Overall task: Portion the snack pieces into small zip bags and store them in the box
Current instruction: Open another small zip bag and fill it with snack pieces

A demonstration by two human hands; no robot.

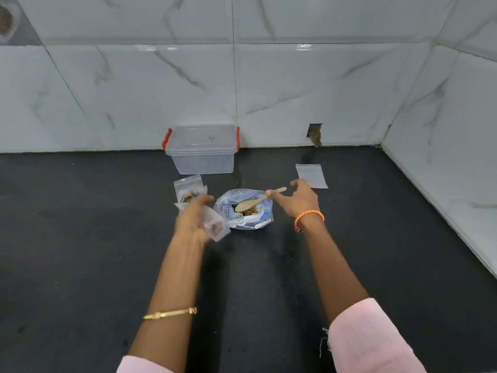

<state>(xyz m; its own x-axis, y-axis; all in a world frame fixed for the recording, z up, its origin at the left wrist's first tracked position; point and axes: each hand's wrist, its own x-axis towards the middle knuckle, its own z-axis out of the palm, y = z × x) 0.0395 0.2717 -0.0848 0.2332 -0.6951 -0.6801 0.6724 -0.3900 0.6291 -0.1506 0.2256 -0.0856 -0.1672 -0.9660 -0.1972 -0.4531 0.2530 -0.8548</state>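
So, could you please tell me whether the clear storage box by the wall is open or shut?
Shut: the clear storage box has its lid seated flat on top, red latches at both sides; it looks empty.

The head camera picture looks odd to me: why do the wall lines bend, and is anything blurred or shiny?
Head view: the wide lens bows the tile wall seams and the counter edge; the left hand and its small zip bag are smeared by motion blur; the right hand at the wooden spoon looks sharper; small glare streaks sit on the tiles.
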